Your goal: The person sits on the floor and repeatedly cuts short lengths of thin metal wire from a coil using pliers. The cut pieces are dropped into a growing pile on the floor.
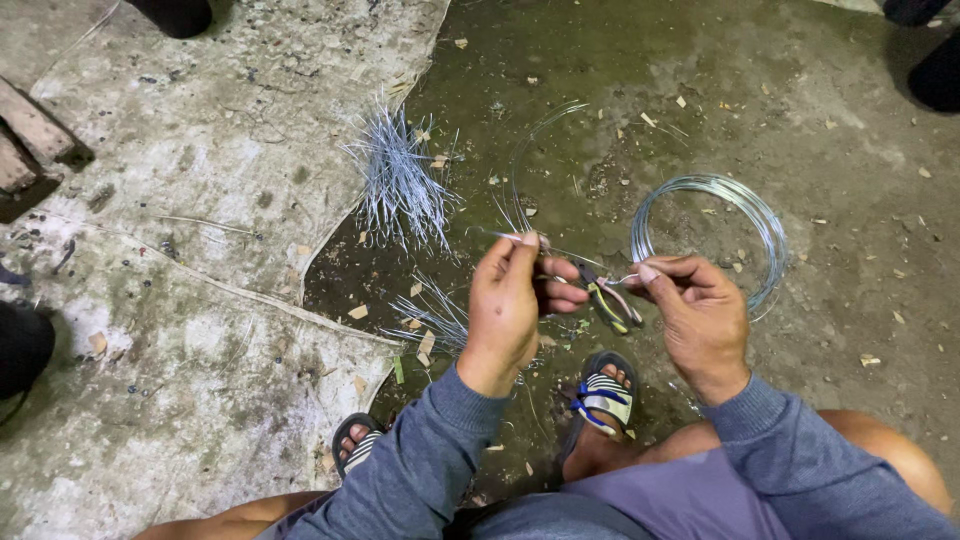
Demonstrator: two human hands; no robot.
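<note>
The left hand [508, 305] is pinched shut on a thin wire [520, 190]. The thumb and first finger press together at the top of the hand, and the wire sticks out between them. From there the wire curves up and away in a loose loop over the dirty floor [800, 120].

The right hand [700, 310] holds a pair of pliers [610, 303] with yellow and dark handles. The fingers are curled around the handles, and the thumb and first finger also nip a bit of wire at the tip. The pliers sit between the two hands, just beside the left hand.

A round coil of wire [715, 235] lies on the floor just behind the right hand. A pile of short cut wires [400, 185] lies to the left of the coil, well apart from it. A smaller bunch of cut wires [440, 320] lies near the left hand, lower down. A pale sheet [180, 250] covers the ground left of the pile. A foot in a striped sandal [603, 395] rests below the pliers.
</note>
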